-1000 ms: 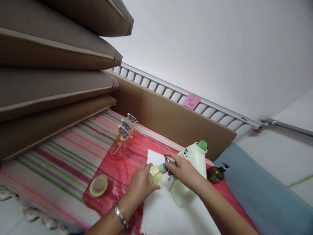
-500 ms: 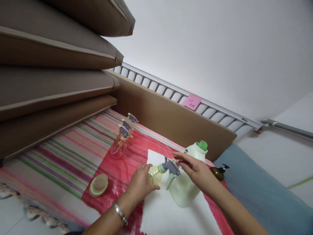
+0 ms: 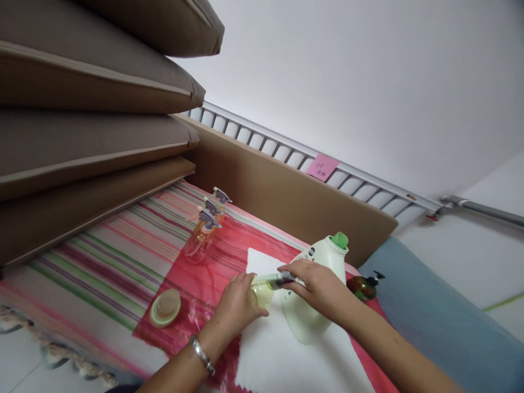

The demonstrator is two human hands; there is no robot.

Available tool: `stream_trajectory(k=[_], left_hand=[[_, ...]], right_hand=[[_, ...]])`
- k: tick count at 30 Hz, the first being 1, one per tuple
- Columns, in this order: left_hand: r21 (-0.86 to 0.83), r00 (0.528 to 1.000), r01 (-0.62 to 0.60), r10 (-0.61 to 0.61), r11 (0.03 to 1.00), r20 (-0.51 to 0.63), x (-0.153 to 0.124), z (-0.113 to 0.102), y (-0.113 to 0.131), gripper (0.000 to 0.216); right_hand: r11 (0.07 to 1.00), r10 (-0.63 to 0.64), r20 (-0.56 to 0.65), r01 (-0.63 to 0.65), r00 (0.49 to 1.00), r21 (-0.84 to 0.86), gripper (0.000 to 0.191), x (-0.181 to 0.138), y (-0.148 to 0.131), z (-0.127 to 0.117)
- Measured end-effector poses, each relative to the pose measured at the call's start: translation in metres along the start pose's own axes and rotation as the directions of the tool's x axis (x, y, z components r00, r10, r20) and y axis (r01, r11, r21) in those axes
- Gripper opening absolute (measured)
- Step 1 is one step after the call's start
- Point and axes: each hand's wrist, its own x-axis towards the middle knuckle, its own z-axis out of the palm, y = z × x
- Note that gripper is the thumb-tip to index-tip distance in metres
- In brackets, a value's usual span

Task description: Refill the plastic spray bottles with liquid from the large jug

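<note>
My left hand (image 3: 236,307) is wrapped round the clear body of a small spray bottle (image 3: 262,295) with yellowish liquid in it. At the top of this bottle, the fingers of my right hand (image 3: 317,285) are closed on its grey trigger head (image 3: 278,280). The bottle is over a white cloth (image 3: 272,349). Just behind it, partly covered by my right hand, a large pale green jug (image 3: 305,325) stands with its mouth uncapped and a green spout (image 3: 339,239) inside. A round pale green cap (image 3: 165,309) lies to the left.
Several spray bottles (image 3: 198,245) with grey triggers stand at the back left on a red plastic sheet (image 3: 245,229). A brown pump bottle (image 3: 362,287) is behind my right arm. Stacked cushions (image 3: 98,142) rise at left; a brown board (image 3: 266,180) and radiator (image 3: 270,147) line the back.
My right hand has closed on the trigger head, which has turned about the bottle neck, so its nozzle no longer points right. My left hand keeps its hold in the same place.
</note>
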Motion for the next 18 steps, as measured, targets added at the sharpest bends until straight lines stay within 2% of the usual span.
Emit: stream_trajectory(k=[2, 6, 11, 13, 15, 16, 18], left_hand=[[0.003, 1.000, -0.017, 0.017, 1.000, 0.000, -0.001, 0.001, 0.000, 0.069], [0.002, 0.999, -0.050, 0.050, 0.999, 0.009, -0.002, 0.003, 0.001, 0.070], [-0.009, 1.000, -0.021, 0.021, 1.000, 0.008, 0.000, 0.001, 0.001, 0.072], [-0.037, 1.000, -0.004, 0.004, 0.999, -0.003, 0.001, 0.000, 0.000, 0.073], [-0.071, 1.000, 0.010, -0.011, 0.997, -0.012, 0.002, -0.001, -0.001, 0.073], [-0.087, 1.000, 0.015, -0.016, 0.996, -0.013, 0.002, -0.001, -0.002, 0.073], [-0.119, 1.000, 0.018, -0.020, 0.993, -0.012, 0.002, 0.001, -0.003, 0.072]], right_hand=[[0.991, 0.127, 0.012, -0.127, 0.992, 0.038, 0.031, 0.004, -0.004, 0.001], [0.925, 0.351, 0.022, -0.350, 0.936, 0.146, 0.061, 0.014, -0.011, 0.006], [0.857, 0.427, 0.092, -0.436, 0.899, 0.274, 0.065, 0.018, -0.019, 0.004], [0.857, 0.416, 0.077, -0.419, 0.906, 0.300, 0.060, 0.013, -0.016, 0.000], [0.911, 0.362, -0.045, -0.343, 0.931, 0.231, 0.051, 0.005, -0.008, -0.004], [0.951, 0.288, -0.129, -0.267, 0.949, 0.156, 0.044, 0.001, -0.003, -0.005], [0.998, 0.050, -0.247, -0.055, 0.968, -0.017, 0.037, -0.006, 0.008, -0.005]])
